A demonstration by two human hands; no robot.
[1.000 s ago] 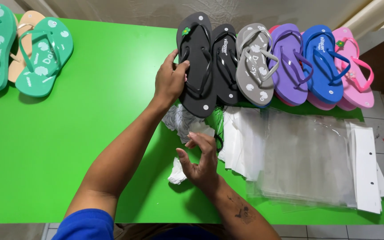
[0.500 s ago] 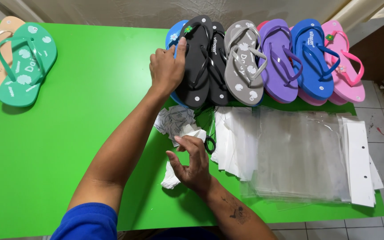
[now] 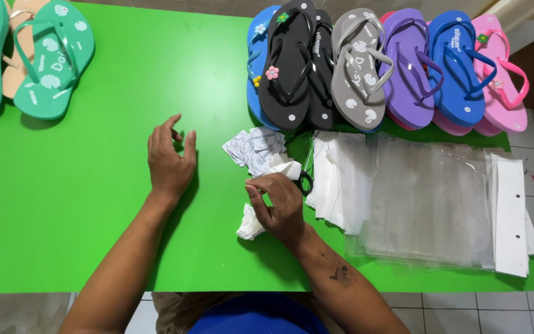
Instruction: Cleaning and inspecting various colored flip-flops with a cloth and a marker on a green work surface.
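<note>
My left hand (image 3: 170, 159) rests on the green table (image 3: 81, 204) with its fingers loosely apart and nothing in it. It lies left of a heap of crumpled white paper (image 3: 258, 148). My right hand (image 3: 279, 204) lies over that heap, with thumb and fingers pinched on a crumpled white piece (image 3: 250, 226) that sticks out under the palm. A black scissors handle (image 3: 306, 183) shows just right of its fingers. A pair of black flip-flops (image 3: 292, 62) with small flower charms lies at the far edge, on a blue one (image 3: 256, 55).
Grey (image 3: 356, 68), purple (image 3: 406, 68), blue (image 3: 458, 68) and pink (image 3: 495, 74) flip-flops line the far right edge. Green flip-flops (image 3: 54, 59) lie at the far left. White sheets (image 3: 341, 179) and stacked clear plastic bags (image 3: 428, 204) with white header cards (image 3: 509, 210) fill the right side.
My left hand has let go of the black flip-flops and drawn back to the middle of the table. My right hand's fingers have closed down on the crumpled paper.
</note>
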